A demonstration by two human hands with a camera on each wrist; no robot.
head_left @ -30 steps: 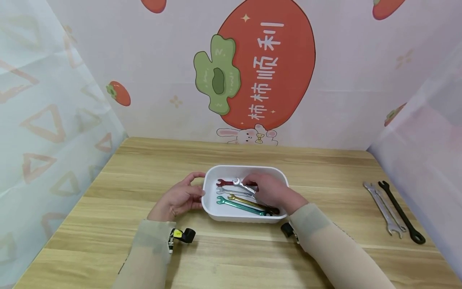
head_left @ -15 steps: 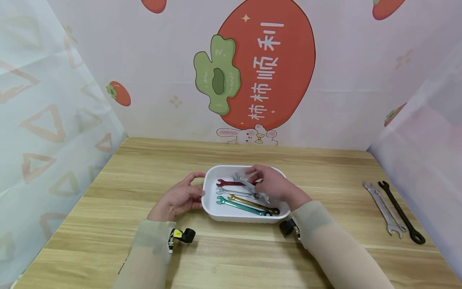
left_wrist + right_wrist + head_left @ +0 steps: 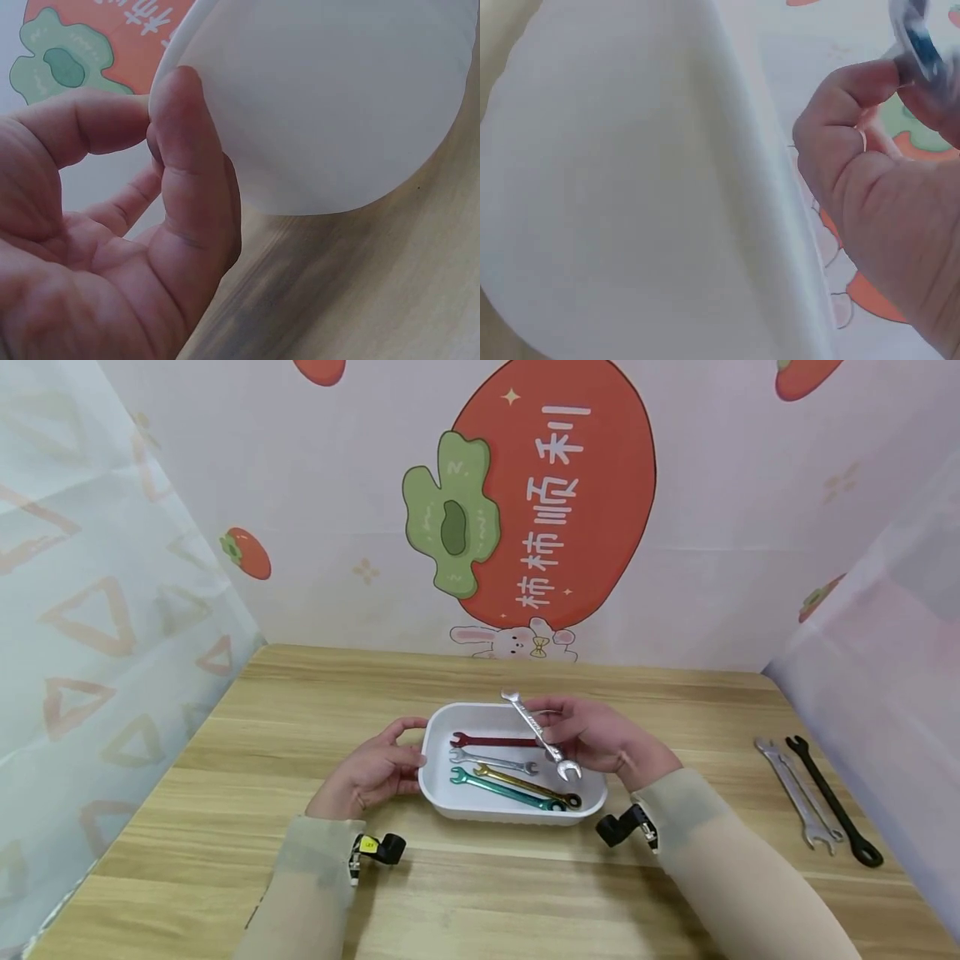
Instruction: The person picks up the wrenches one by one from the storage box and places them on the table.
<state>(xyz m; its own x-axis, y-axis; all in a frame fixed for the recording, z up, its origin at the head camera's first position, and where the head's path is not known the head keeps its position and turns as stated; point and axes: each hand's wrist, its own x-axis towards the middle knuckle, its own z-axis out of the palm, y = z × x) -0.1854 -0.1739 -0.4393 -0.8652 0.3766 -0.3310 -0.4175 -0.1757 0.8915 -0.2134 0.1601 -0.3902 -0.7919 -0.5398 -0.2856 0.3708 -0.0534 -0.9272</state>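
Observation:
My left hand (image 3: 378, 768) pinches the left rim of a white plastic tray (image 3: 495, 817); the left wrist view shows its thumb and fingers (image 3: 180, 150) gripping the wall. Over the tray's right half, my right hand (image 3: 603, 737) holds a silver open-end wrench (image 3: 531, 723) between thumb and fingertips, tilted with its lower jaw toward me. Below it on the tray floor lie a red wrench (image 3: 487, 741), a smaller silver wrench (image 3: 491, 762), a gold wrench (image 3: 525, 782) and a green wrench (image 3: 502, 789). The held wrench covers the red one's right end.
On the right of the wooden table (image 3: 480, 893), two silver wrenches (image 3: 797, 797) lie beside a long black wrench (image 3: 832, 802). Printed cloth walls (image 3: 330, 560) enclose the back and both sides.
My right hand has lifted the silver wrench from the tray and moved up and to the right, turning the wrench steeper. The left hand and tray stay in place.

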